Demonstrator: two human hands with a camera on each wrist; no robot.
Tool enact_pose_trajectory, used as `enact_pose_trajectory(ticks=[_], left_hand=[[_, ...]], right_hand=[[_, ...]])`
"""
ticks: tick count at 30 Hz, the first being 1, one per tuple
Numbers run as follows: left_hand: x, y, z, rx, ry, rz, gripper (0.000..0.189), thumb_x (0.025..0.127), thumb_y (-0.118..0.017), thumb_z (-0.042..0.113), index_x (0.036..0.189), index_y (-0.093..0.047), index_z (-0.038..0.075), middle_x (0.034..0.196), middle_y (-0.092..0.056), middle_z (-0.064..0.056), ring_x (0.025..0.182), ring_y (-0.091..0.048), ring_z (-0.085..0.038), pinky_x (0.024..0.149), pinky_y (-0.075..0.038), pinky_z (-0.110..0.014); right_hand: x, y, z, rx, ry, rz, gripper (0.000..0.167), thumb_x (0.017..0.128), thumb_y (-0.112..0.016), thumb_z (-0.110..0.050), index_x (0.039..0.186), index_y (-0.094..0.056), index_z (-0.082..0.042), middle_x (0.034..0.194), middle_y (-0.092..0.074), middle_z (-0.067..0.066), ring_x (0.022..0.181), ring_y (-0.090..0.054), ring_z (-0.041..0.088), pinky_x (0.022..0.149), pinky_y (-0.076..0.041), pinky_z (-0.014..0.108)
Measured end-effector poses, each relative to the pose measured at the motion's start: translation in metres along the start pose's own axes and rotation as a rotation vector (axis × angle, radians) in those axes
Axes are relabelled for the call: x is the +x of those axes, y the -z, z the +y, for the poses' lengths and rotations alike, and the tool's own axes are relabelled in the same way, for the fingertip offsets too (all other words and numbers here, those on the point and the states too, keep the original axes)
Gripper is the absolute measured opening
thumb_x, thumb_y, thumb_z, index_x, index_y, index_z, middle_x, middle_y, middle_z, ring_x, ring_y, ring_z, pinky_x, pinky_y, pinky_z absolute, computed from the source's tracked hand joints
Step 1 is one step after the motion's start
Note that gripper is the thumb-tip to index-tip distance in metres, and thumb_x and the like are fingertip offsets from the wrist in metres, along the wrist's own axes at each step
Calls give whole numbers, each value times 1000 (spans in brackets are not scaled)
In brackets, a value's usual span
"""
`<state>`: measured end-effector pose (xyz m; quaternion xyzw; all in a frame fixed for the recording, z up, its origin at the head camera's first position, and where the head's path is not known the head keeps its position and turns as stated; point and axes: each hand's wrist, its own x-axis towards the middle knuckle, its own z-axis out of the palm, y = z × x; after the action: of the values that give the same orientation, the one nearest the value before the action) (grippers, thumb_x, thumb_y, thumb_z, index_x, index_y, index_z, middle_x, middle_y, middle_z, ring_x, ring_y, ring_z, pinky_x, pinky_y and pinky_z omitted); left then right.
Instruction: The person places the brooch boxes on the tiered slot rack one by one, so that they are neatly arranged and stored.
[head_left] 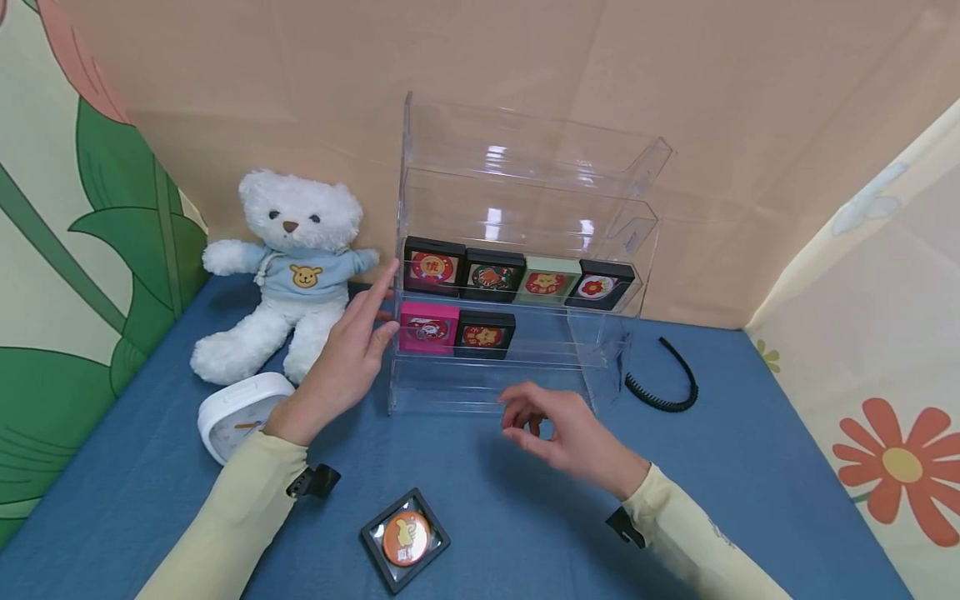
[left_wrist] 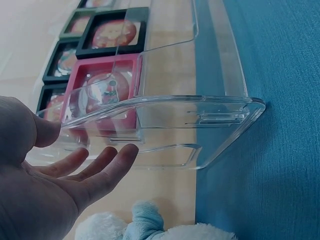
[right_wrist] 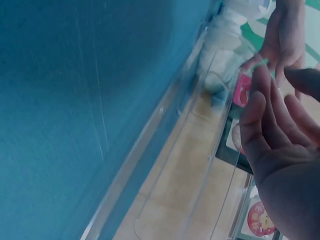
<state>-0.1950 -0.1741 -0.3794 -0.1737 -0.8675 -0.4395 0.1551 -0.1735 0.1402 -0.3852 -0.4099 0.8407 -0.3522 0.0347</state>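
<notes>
A clear tiered display rack [head_left: 450, 398] stands at the back of the blue table. My left hand [head_left: 341, 358] is at the rack's left side, fingers extended; whether they touch its panel I cannot tell. Beside that hand, a pink-framed badge [head_left: 428, 328] and a black-framed badge [head_left: 485, 335] stand on a lower tier. On the tier above are several more framed badges [head_left: 492, 276]. My right hand [head_left: 566, 433] hovers before the rack's bottom, loosely curled around nothing. Nearer me, a black-framed orange badge [head_left: 406, 538] lies flat on the table.
A white teddy bear [head_left: 305, 275] in a blue top sits left of the rack. Partly behind my left forearm lies a white clock [head_left: 243, 408]. To the rack's right is a black coiled cord [head_left: 678, 404]. A beige backdrop [head_left: 300, 100] hangs behind.
</notes>
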Motion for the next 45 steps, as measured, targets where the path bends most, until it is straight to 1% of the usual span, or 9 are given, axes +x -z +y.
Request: enact_pose_trajectory(ticks=[4,8,11,14,18,29,33,38,45], left_hand=[[-1,0,0,-5,6,-3,79,105,-52,4,164,-9,33,149,-40,-19,130,-46,-40,97,-47,-61],[-1,1,0,-4,10,-5,78,105,-51,4,164,-9,33,149,-40,-20,129,-47,-40,96,-47,-61],[-1,1,1,-8,13,-7,78,105,-51,5,164,-9,34,149,-40,-19,129,-47,-39,96,-47,-61],[0,1,1,-12,12,-8,79,105,-52,5,164,-9,34,150,-39,-19,130,-47,-39,97,-47,-61],[0,1,0,-11,10,-11,79,105,-52,5,164,-9,34,150,-39,-19,130,-46,-38,97,-47,-61],[0,1,1,-5,8,-10,78,105,-52,5,164,-9,33,151,-38,-19,130,-46,-40,97,-47,-62],[0,1,1,-1,12,-10,78,105,-52,6,164,-9,33,150,-40,-20,130,-46,-39,97,-47,-61],[0,1,0,2,11,-8,79,105,-52,6,164,-8,34,149,-40,-20,130,-46,-38,97,-47,-61],[1,1,-1,-1,5,-7,79,105,-53,5,164,-8,33,149,-40,-19,131,-45,-39,100,-45,-62]], right_hand=[[-3,-6,0,41,9,-110,33,96,-73,-16,126,-59,-17,102,-71,-3,85,-65,2,66,-56,33],[-4,-10,-1,84,-13,-209,32,96,-73,-19,125,-60,-17,104,-70,0,86,-64,2,67,-56,34],[-4,-14,-3,111,-36,-296,36,95,-74,-21,127,-60,-14,105,-70,-1,85,-63,1,66,-55,31],[-3,-19,-3,134,-65,-387,43,94,-76,-24,132,-58,-12,108,-68,-4,82,-63,0,63,-52,24],[-2,-27,-4,145,-80,-464,49,92,-78,-26,135,-57,-14,109,-66,-8,79,-61,-1,61,-50,20],[3,-50,-7,78,13,-538,52,91,-79,-31,135,-57,-16,105,-63,-12,71,-57,-2,64,-50,14],[6,-56,-9,64,7,-547,53,90,-80,-33,135,-57,-18,103,-61,-13,69,-56,-2,63,-49,14],[9,-62,-11,31,3,-544,57,89,-81,-35,137,-56,-18,103,-60,-16,68,-52,-4,61,-48,15],[14,-67,-14,2,3,-563,60,89,-80,-37,140,-54,-20,102,-58,-17,66,-50,-4,59,-46,15]])
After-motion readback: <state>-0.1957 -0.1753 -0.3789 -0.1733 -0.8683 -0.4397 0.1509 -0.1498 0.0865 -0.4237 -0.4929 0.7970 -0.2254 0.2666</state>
